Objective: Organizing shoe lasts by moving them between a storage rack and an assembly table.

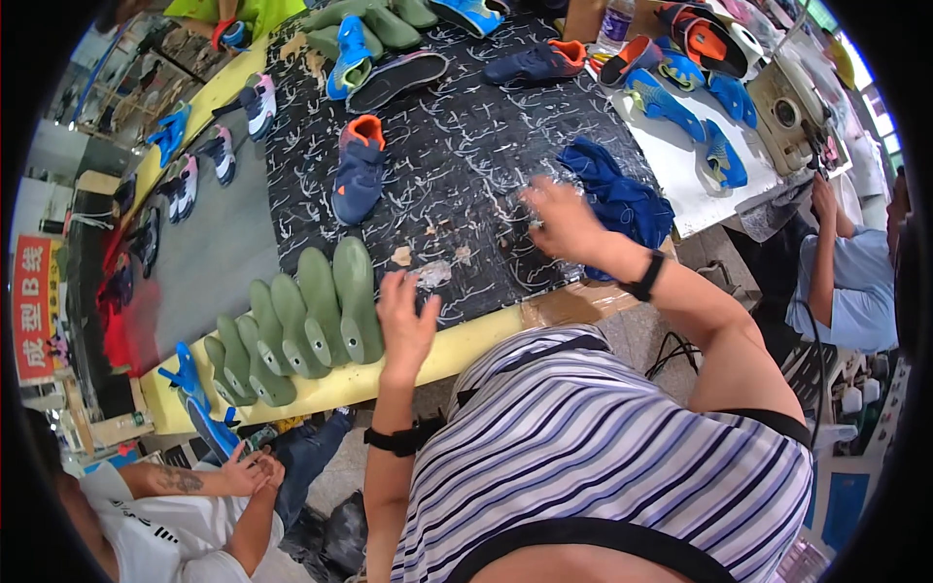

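Note:
My left hand (406, 325) is open at the table's near edge, fingers apart, just right of a row of several green shoe lasts (358, 301). Above the black, white-streaked table cover (447, 194) is my right hand (567, 222), slightly blurred, its fingers bent but apart, with nothing visible in it. Beside it lies a crumpled dark blue cloth (617, 194). A navy shoe with an orange lining (360, 175) stands on the cover beyond my left hand. Small tan scraps (401, 257) and a clear plastic scrap (434, 274) lie between my hands.
Blue-and-yellow shoe uppers (666, 105) lie on a white surface at right, by a beige machine (785, 112). More lasts (394, 24), a black sole (397, 82) and a navy shoe (535, 64) are at the far side. Co-workers sit at lower left (185, 520) and right (846, 282).

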Available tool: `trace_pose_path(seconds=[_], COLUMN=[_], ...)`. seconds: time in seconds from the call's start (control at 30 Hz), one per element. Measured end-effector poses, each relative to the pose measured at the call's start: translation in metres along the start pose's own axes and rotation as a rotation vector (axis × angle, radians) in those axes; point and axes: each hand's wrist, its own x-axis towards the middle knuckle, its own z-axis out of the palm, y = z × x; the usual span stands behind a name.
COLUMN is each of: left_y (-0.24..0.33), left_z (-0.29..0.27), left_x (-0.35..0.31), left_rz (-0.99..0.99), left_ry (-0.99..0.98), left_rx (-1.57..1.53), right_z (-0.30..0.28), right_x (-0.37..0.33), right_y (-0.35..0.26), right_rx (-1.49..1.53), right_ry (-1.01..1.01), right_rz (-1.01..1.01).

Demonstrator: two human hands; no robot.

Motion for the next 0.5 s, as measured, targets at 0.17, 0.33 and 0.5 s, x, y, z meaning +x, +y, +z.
trace_pose_path(seconds=[0.17,0.33,0.5], left_y=[0.022,0.043,0.064], left_z=[0.037,0.040,0.043], left_x=[0.019,0.040,0.073], left_rz=[0.130,0.165,0.076], left_ry=[-0.164,-0.287,-0.362], left_rx=[-0.042,-0.110,-0.316], right_z=[-0.024,-0.008,-0.030], right_x=[-0.099,-0.114,-0.079], right_y=[0.102,0.112,0.064], right_rx=[-0.253,-0.040,0.706], right_ry=[0.220,0.175,0.369], right_rz=[0.507,0.606,0.635])
